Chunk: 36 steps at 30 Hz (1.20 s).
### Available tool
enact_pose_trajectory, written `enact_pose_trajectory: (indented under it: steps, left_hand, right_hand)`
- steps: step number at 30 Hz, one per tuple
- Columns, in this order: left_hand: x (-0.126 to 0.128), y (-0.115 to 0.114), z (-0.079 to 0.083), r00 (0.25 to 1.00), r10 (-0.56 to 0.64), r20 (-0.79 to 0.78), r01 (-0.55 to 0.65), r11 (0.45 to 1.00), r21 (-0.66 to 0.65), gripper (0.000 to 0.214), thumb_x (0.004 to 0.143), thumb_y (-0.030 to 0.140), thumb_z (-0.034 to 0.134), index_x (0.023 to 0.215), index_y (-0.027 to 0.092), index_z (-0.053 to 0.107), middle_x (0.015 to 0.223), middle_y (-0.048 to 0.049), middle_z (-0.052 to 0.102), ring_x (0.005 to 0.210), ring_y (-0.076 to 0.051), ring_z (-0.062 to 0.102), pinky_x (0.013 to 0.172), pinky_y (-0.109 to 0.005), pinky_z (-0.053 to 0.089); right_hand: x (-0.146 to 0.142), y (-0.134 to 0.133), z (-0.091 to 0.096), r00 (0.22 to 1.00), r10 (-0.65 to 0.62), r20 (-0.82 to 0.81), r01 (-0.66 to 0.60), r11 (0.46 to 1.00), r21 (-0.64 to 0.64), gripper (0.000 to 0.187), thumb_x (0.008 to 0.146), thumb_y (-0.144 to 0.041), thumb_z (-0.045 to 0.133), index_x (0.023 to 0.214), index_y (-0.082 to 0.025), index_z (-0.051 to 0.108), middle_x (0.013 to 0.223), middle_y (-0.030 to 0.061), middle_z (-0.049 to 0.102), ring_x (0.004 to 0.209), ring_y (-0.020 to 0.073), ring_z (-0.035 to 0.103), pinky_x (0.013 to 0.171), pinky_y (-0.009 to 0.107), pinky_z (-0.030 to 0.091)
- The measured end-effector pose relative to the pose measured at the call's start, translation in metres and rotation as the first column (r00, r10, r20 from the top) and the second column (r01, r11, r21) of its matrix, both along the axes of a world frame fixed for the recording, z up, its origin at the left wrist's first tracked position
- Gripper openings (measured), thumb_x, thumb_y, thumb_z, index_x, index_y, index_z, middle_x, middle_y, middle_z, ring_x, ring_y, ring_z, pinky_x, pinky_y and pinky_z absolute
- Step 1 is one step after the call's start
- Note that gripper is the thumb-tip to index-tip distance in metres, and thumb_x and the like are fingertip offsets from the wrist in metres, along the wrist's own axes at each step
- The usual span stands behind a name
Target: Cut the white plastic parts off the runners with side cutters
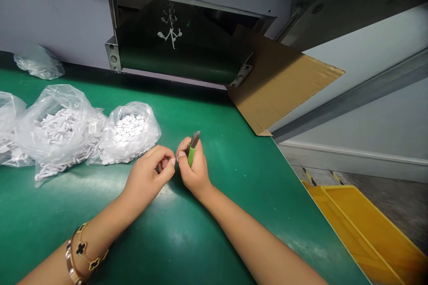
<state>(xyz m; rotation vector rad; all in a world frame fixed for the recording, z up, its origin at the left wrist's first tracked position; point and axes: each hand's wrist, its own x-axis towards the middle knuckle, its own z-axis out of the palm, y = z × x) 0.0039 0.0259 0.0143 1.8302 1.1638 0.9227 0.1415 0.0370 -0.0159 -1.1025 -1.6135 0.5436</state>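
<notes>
Green-handled tool (pixel 191 155) was sitting in the right hand (pixel 198 171), dark tip poking up toward twelve o'clock, a bit past it to the right. Fingers were wrapped around the handle, so yeah, that hand was clamped on the tool, with its thumb and forefinger bunched toward the other hand. Left hand (pixel 145 174) was just beside it at about eight o'clock, thumb and fingertips pinched together. Couldn't tell if something tiny was caught between them, way too small to see.

Both hands were over a green table (pixel 180 240). At nine o'clock from the tool, near the left hand, a clear bag of white discs (pixel 130 129) was gaping open, and further out that way came an open bag of white pegs (pixel 60 124), plus another bag (pixel 11 138) cut off by the edge of view. One more crumpled bag (pixel 38 62) lay way out at ten o'clock.

Straight up at twelve was a dark green belt (pixel 183 62) coming out of a wall slot, with a branching white plastic piece (pixel 171 33) on it. Cardboard (pixel 284 84) leaned at two o'clock, and a yellow bin (pixel 361 227) sat at four, past the table edge. Bracelets (pixel 80 249) circled the left wrist.
</notes>
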Motion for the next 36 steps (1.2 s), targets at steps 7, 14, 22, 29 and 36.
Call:
enact_pose_trajectory:
  steps: [7,14,22,29,36]
  left_hand:
    - [-0.0002,-0.0017,-0.0021,0.999,0.039,-0.029,-0.039,0.999,0.009,0.013,0.086,0.03,0.045,0.081,0.019,0.051,0.07,0.0028,0.051,0.057,-0.009,0.05,0.054,-0.021,0.039]
    - [-0.0014,-0.0034,-0.0026,0.989,0.062,-0.134,-0.041,0.987,0.156,0.017,0.09,0.027,0.041,0.088,0.022,0.057,0.082,0.0016,0.054,0.068,-0.01,0.053,0.06,-0.022,0.039]
    - [0.0,-0.0046,-0.0046,0.982,0.077,-0.175,-0.045,0.983,0.18,0.011,0.086,0.024,0.046,0.087,0.022,0.057,0.08,0.0022,0.054,0.064,-0.009,0.052,0.057,-0.02,0.038]
    - [-0.002,-0.0016,-0.005,0.969,0.058,-0.241,-0.016,0.985,0.173,0.012,0.085,0.024,0.045,0.079,0.021,0.054,0.069,0.0037,0.046,0.061,-0.009,0.048,0.058,-0.021,0.035]
    - [0.0,-0.0014,-0.0022,0.963,0.067,-0.26,-0.018,0.982,0.187,0.009,0.076,0.016,0.046,0.068,0.018,0.047,0.064,0.0047,0.036,0.055,-0.008,0.039,0.052,-0.021,0.028]
  right_hand:
    - [-0.0005,0.0011,-0.0021,0.998,0.024,-0.056,-0.026,0.999,-0.038,0.008,0.079,-0.015,0.039,0.083,-0.021,0.036,0.071,-0.0034,0.042,0.062,0.0107,0.045,0.061,0.026,0.039]
    - [-0.0002,0.0018,-0.0014,0.998,0.006,-0.07,-0.009,0.999,-0.053,0.007,0.08,-0.016,0.038,0.081,-0.022,0.035,0.069,-0.0043,0.041,0.058,0.0103,0.044,0.059,0.026,0.039]
    - [-0.0003,0.0022,0.0024,0.989,-0.111,0.096,0.106,0.993,0.06,0.014,0.076,-0.01,0.038,0.082,-0.022,0.034,0.07,-0.0037,0.042,0.057,0.0102,0.044,0.055,0.023,0.038]
    - [0.0011,0.0037,-0.0001,0.951,-0.16,0.266,0.09,0.962,0.256,0.019,0.073,-0.009,0.039,0.085,-0.022,0.034,0.071,-0.0018,0.04,0.059,0.0129,0.042,0.055,0.025,0.036]
    - [0.0003,0.0031,0.0008,0.924,-0.147,0.353,0.03,0.948,0.316,0.019,0.073,-0.009,0.038,0.085,-0.022,0.033,0.069,-0.0016,0.038,0.059,0.0143,0.04,0.054,0.026,0.035]
